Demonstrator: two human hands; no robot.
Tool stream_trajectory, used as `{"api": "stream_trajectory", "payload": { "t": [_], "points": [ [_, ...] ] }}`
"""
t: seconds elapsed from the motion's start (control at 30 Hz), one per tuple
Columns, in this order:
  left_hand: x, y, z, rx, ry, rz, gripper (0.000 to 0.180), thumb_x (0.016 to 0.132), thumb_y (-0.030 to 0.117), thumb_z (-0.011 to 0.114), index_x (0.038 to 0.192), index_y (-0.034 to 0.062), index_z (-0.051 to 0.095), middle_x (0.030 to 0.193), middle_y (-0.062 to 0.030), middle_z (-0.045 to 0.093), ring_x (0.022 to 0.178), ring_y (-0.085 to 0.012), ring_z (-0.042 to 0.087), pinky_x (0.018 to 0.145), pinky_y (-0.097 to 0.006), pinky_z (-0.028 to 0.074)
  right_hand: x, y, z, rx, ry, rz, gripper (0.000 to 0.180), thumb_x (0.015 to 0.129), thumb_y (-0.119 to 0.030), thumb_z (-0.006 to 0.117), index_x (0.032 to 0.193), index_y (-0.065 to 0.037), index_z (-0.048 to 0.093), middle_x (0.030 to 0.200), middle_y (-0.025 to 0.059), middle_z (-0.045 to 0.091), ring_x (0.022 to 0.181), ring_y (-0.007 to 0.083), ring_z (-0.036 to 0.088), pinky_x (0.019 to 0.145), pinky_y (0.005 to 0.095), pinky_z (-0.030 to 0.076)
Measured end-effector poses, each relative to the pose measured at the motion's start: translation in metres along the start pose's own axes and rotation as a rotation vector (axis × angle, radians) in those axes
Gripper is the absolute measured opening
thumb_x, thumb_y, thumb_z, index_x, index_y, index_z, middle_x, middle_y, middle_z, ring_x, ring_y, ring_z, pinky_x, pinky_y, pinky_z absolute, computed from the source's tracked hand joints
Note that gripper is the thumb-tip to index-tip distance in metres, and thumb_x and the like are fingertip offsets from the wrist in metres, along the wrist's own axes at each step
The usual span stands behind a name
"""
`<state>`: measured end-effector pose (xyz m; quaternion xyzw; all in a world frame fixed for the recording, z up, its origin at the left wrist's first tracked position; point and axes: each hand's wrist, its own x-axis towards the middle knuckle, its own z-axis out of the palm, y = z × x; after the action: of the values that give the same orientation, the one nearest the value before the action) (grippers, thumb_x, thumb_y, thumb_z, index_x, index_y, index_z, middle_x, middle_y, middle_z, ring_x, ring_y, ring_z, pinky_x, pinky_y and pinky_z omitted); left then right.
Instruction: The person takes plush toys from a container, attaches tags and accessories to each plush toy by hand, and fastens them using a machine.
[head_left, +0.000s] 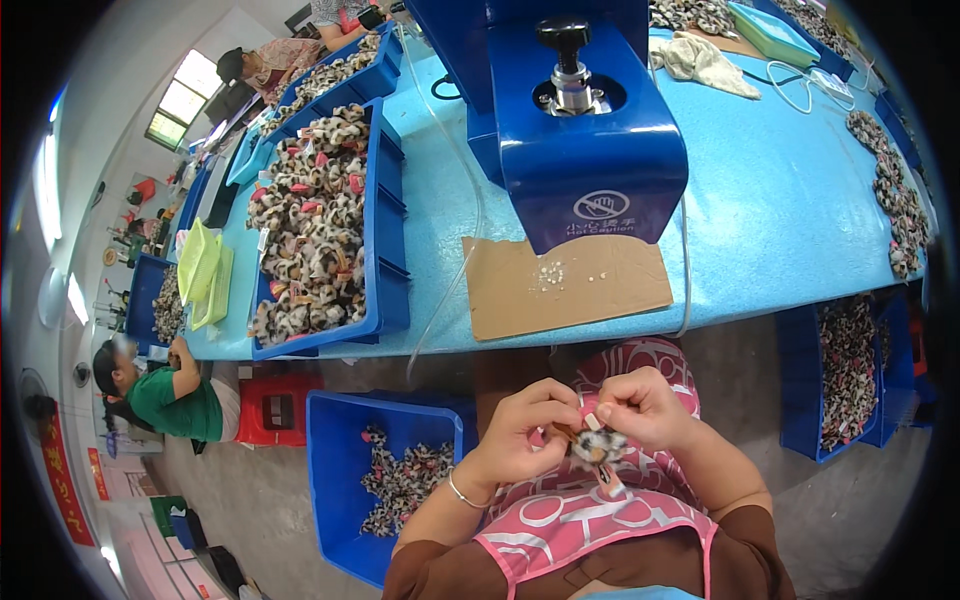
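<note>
Above my lap I hold a small furry plush piece [598, 446] with black, white and tan patches. A pale tag [610, 482] hangs from its lower side. My left hand [528, 430] is closed in a pinch on its left edge, with a silver bangle at the wrist. My right hand [645, 408] pinches its top right, next to a small whitish strip. The fingers cover part of the piece. Close to my left forearm stands a blue bin [335, 450] on the floor, with similar furry pieces [405, 480] in it.
A blue machine [590, 160] with a black knob stands on the light-blue table [440, 250], above a cardboard sheet [570, 310] with small white bits. A blue crate [385, 230] heaped with plush pieces sits left. More bins [800, 390] stand right. A person in green [170, 405] sits left.
</note>
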<state>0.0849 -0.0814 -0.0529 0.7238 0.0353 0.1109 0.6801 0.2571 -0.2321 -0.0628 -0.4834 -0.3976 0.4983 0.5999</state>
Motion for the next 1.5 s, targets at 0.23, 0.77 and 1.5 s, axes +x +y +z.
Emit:
{"api": "stream_trajectory", "payload": {
  "t": [0.23, 0.77, 1.5],
  "points": [
    [0.010, -0.006, 0.032, 0.256, 0.364, 0.097, 0.026, 0.071, 0.008, 0.080, 0.084, 0.0028, 0.058, 0.113, -0.0139, 0.046, 0.104, -0.0260, 0.056, 0.082, -0.034, 0.049, 0.012, 0.011, 0.020, 0.054, 0.295, 0.016, 0.024, 0.094, -0.010, 0.060, 0.072, -0.002, 0.059, 0.061, -0.0054, 0.051, 0.057, 0.0008, 0.041, 0.048, 0.0228, 0.031],
    [0.001, -0.022, 0.001, -0.294, 0.093, -0.131, 0.037, 0.078, -0.003, 0.073, 0.062, 0.0065, 0.042, 0.099, -0.0073, 0.045, 0.095, -0.0179, 0.056, 0.084, -0.030, 0.042, 0.007, 0.009, 0.004, 0.180, 0.058, 0.130, 0.025, 0.097, -0.013, 0.059, 0.074, -0.003, 0.060, 0.064, -0.0056, 0.051, 0.057, 0.0017, 0.042, 0.050, 0.0222, 0.033],
    [0.004, -0.007, 0.007, -0.536, 0.165, -0.571, 0.023, 0.092, 0.007, 0.066, 0.113, -0.0028, 0.068, 0.094, -0.0073, 0.072, 0.083, -0.0128, 0.068, 0.072, -0.026, 0.055, 0.006, 0.013, -0.002, -0.343, 0.038, -0.101, 0.020, 0.096, -0.013, 0.058, 0.080, 0.000, 0.056, 0.060, 0.0063, 0.048, 0.054, 0.0111, 0.043, 0.051, 0.0296, 0.037]
  ]
}}
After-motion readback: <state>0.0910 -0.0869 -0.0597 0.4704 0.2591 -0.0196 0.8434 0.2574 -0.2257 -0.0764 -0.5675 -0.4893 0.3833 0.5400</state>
